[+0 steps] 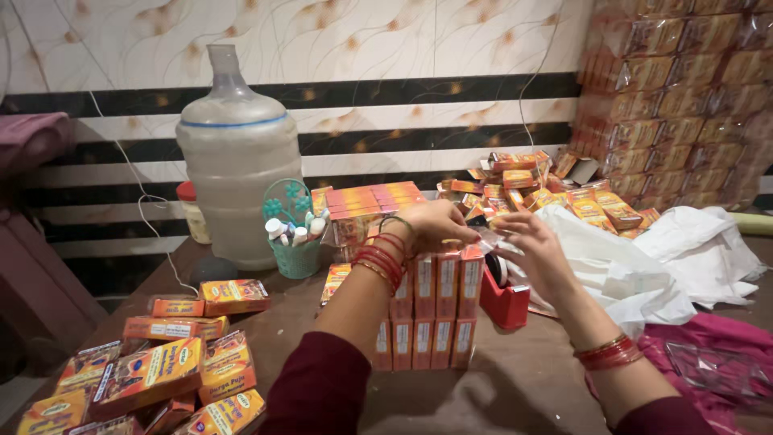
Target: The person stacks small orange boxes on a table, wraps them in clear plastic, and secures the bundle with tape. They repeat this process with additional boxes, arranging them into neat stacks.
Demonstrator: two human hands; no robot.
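Observation:
My left hand (435, 225) and my right hand (535, 254) meet above a red tape dispenser (506, 302) and pinch a strip of clear tape (487, 236) between them. Both wrists carry red bangles. Below my left forearm stands a block of orange-red small boxes (439, 310), upright in two rows, touching each other.
A big water jug (237, 173) and a small green basket (296, 254) of bottles stand at the back. Loose orange boxes (161, 366) lie at front left, more boxes (523, 189) heap at back right. White plastic bags (660, 258) and pink cloth (708, 338) lie right. Wrapped cartons (684, 97) stack against the wall.

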